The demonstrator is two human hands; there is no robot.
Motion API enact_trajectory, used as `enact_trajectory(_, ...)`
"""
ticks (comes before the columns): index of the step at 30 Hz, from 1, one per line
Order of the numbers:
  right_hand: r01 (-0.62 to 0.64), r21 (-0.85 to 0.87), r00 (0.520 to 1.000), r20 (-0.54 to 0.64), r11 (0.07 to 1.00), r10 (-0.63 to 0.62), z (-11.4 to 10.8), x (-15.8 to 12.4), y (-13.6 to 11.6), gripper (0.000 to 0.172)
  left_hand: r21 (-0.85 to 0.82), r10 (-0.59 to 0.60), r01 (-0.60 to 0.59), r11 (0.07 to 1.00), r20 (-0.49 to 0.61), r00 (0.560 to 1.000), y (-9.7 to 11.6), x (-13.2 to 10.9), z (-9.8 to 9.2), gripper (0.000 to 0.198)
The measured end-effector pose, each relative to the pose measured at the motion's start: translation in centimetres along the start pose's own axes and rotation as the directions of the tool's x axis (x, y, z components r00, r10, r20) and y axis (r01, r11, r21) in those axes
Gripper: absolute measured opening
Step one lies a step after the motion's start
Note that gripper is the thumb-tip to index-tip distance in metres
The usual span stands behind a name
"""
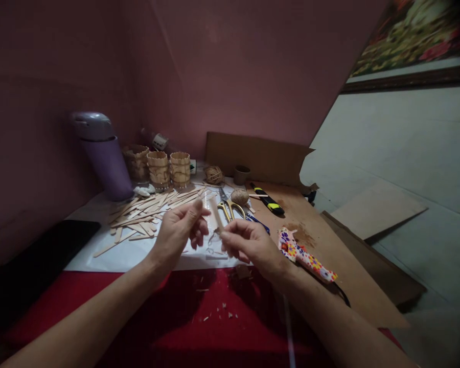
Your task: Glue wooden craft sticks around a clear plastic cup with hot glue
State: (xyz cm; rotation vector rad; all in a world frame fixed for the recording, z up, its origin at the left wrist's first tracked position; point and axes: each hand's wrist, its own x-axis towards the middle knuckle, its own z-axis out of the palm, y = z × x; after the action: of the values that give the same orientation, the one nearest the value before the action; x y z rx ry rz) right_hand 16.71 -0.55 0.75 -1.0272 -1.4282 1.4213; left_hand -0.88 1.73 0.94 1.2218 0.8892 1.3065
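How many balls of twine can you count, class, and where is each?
2: one ball of twine left of the small brown cup, the other nearer, beside the scissors. More could be hidden behind things.

The right hand (249,240) partly hides a blue-handled tool (261,223), and the small piece (216,232) it pinches is too blurred to identify. Pale scraps (230,316) near the counter's (99,291) front edge are too tiny to tell; beyond its right edge, a framed picture (421,38) is cut off.
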Motion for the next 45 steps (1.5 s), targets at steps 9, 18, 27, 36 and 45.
enact_trajectory(9,0.094,-0.003,0.964,-0.251,0.996,-0.092,-1.7,2.4,1.4,0.026,0.153,-0.096,0.154,0.976,-0.33,0.939,-2.4,3.7,-2.7,0.04)
enact_trajectory(18,0.039,0.065,0.997,-0.063,0.997,-0.035,-0.7,3.1,2.5,0.033,0.263,-0.09,0.141,0.954,-0.198,0.976,-2.2,4.6,-1.4,0.055)
enact_trajectory(27,0.325,0.095,0.905,-0.319,0.941,-0.28,-1.7,2.3,1.7,0.024,-0.35,-0.342,0.383,0.855,0.174,0.923,0.3,2.8,-2.2,0.04)
enact_trajectory(36,0.339,0.253,0.923,-0.275,0.906,-0.269,-1.4,1.3,0.4,0.08,-0.519,-0.282,0.422,0.744,0.328,0.902,-0.6,2.2,-1.8,0.052)
enact_trajectory(45,0.346,0.26,0.928,-0.234,0.901,-0.289,-1.6,0.5,-0.8,0.092,-0.481,-0.329,0.559,0.676,0.482,0.812,-0.9,1.1,-1.2,0.055)
